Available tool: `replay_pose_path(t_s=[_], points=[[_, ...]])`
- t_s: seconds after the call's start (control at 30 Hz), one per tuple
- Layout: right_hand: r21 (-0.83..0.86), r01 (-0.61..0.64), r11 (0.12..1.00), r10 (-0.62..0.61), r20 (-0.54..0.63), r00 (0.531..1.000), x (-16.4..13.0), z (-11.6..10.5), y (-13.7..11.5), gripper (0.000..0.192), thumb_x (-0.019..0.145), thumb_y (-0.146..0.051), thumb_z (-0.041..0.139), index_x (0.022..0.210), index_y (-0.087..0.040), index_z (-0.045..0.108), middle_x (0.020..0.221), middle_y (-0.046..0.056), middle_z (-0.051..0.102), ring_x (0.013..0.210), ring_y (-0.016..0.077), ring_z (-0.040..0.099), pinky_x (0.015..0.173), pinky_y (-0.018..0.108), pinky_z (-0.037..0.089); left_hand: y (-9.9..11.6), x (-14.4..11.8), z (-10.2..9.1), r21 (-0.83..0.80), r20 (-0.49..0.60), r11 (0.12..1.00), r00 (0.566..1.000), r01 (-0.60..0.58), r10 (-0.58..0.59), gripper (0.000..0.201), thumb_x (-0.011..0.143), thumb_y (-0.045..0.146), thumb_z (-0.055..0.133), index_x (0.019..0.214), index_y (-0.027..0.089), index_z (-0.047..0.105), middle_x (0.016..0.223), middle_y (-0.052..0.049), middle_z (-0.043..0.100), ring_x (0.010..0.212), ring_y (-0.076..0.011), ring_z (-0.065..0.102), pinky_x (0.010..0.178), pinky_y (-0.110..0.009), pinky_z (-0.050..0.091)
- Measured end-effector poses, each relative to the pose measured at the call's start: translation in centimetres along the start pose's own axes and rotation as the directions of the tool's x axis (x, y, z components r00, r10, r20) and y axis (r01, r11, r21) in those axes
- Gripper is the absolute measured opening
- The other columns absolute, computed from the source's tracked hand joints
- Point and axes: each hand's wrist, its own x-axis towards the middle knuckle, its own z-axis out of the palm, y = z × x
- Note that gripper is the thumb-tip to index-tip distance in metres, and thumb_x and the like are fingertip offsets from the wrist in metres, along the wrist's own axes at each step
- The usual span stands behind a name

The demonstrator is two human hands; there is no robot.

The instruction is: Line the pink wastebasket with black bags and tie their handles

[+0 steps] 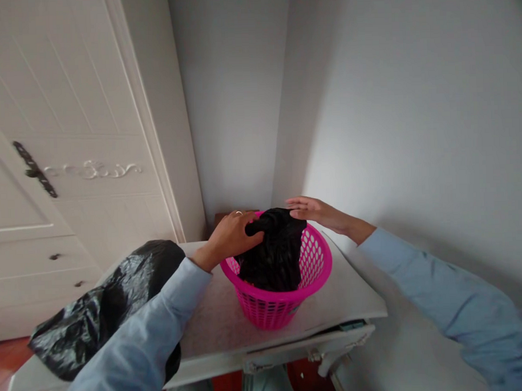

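You have one pink basket [278,309] in front of you, standing on the pale tabletop [214,325] near its right end, close to the corner where the two grey walls meet. Inside the basket sits one black bag liner [274,258], bunched up so that its top rises above the rim. A second black plastic bag [102,306], full and crumpled, lies on the left part of the tabletop, well apart from the basket and partly hidden behind your left sleeve. So you have two black bags and one basket in all. No brand, label or writing can be read on any of them.

Your left hand [232,233] reaches in from the lower left, wrist bent down, and its fingers [250,236] are curled and pinching the gathered top edge of the liner at the basket's left rim. A ring shows on one finger. Your right hand [315,212] comes in from the right with the arm stretched out; the palm faces down, flat, and its fingers [296,204] are held straight and close together, resting on or just over the top of the liner at the far rim. You cannot tell whether they press on it. Both sleeves are light blue.

To the left stands a white cabinet door [62,139] with one dark handle [35,169] and a carved scroll.
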Motion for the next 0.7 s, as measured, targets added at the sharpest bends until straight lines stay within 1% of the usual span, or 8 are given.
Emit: replay_pose_path(t_s=[0.1,0.17,0.23,0.33,0.43,0.53,0.63,0.7], points=[[-0.201,-0.043,0.979,0.049,0.028,0.998,1.7,1.6,-1.1,0.060,0.074,-0.046,0.083,0.122,-0.012,0.067,0.099,0.010,0.074,0.085,0.0206,0.068,0.077,0.032,0.053,0.5,0.9,0.4,-0.160,-0.018,0.987,1.000,-0.019,0.016,0.020,0.079,0.040,0.069,0.083,0.021,0.072,0.082,-0.006,0.071,0.082,-0.0247,0.063,0.081,-0.037,0.048],[-0.292,-0.022,0.956,0.045,0.071,0.996,2.5,1.9,-1.4,0.043,0.074,-0.045,0.080,0.100,-0.012,0.074,0.085,0.007,0.072,0.074,0.0183,0.063,0.066,0.029,0.048,0.2,1.0,0.3,-0.305,-0.080,0.952,0.995,0.035,-0.063,0.012,0.075,0.033,0.069,0.072,0.021,0.068,0.071,-0.002,0.065,0.073,-0.0202,0.058,0.076,-0.034,0.045],[-0.278,0.018,0.960,-0.009,0.032,0.999,2.8,1.6,-1.5,0.036,0.074,-0.047,0.077,0.085,-0.013,0.074,0.078,0.004,0.069,0.069,0.0158,0.060,0.062,0.027,0.044,-0.6,0.6,0.0,-0.411,-0.151,0.906,0.973,0.101,-0.177,0.011,0.076,0.031,0.064,0.071,0.021,0.066,0.069,-0.001,0.062,0.070,-0.0173,0.055,0.071,-0.031,0.043],[-0.090,0.073,0.993,-0.092,-0.233,0.968,2.2,0.2,-0.8,0.037,0.070,-0.050,0.078,0.080,-0.015,0.068,0.074,0.002,0.066,0.070,0.0148,0.057,0.066,0.027,0.045,-2.0,-0.9,-0.3,-0.581,-0.260,0.789,0.873,0.201,-0.413,0.018,0.079,0.038,0.054,0.077,0.020,0.060,0.068,0.001,0.057,0.064,-0.0151,0.052,0.061,-0.028,0.041],[0.213,0.107,0.971,-0.007,-0.422,0.906,0.7,-1.4,0.5,0.039,0.060,-0.043,0.086,0.077,-0.019,0.061,0.082,0.001,0.067,0.079,0.0162,0.061,0.077,0.030,0.051,-2.6,-2.8,-0.1,-0.744,-0.302,0.633,0.737,0.215,-0.605,0.022,0.073,0.042,0.053,0.081,0.021,0.052,0.069,0.002,0.054,0.062,-0.0137,0.052,0.057,-0.026,0.041],[0.424,0.084,0.902,0.105,-0.403,0.909,-1.2,-2.2,1.5,0.040,0.057,-0.036,0.089,0.083,-0.020,0.064,0.093,0.001,0.070,0.086,0.0172,0.063,0.083,0.030,0.052,-2.0,-4.1,0.1,-0.845,-0.272,0.505,0.675,0.174,-0.686,0.028,0.069,0.043,0.061,0.081,0.021,0.049,0.072,0.003,0.054,0.065,-0.0121,0.054,0.061,-0.025,0.045],[0.476,0.112,0.873,0.091,-0.383,0.919,-2.8,-2.0,1.4,0.042,0.060,-0.039,0.090,0.090,-0.020,0.067,0.098,0.002,0.071,0.090,0.0166,0.063,0.085,0.029,0.052,-0.8,-4.4,-0.1,-0.933,-0.228,0.352,0.641,0.071,-0.733,0.038,0.067,0.042,0.072,0.089,0.020,0.051,0.082,0.002,0.057,0.072,-0.0121,0.057,0.066,-0.025,0.048],[0.444,0.158,0.882,0.055,-0.430,0.901,-3.3,-1.6,0.6,0.046,0.060,-0.041,0.092,0.091,-0.020,0.065,0.097,0.002,0.071,0.089,0.0163,0.064,0.085,0.029,0.052,-0.2,-4.1,-0.7,-0.930,-0.282,0.368,0.618,0.012,-0.734,0.052,0.066,0.040,0.077,0.107,0.021,0.052,0.095,-0.001,0.061,0.082,-0.0146,0.061,0.071,-0.027,0.051]])
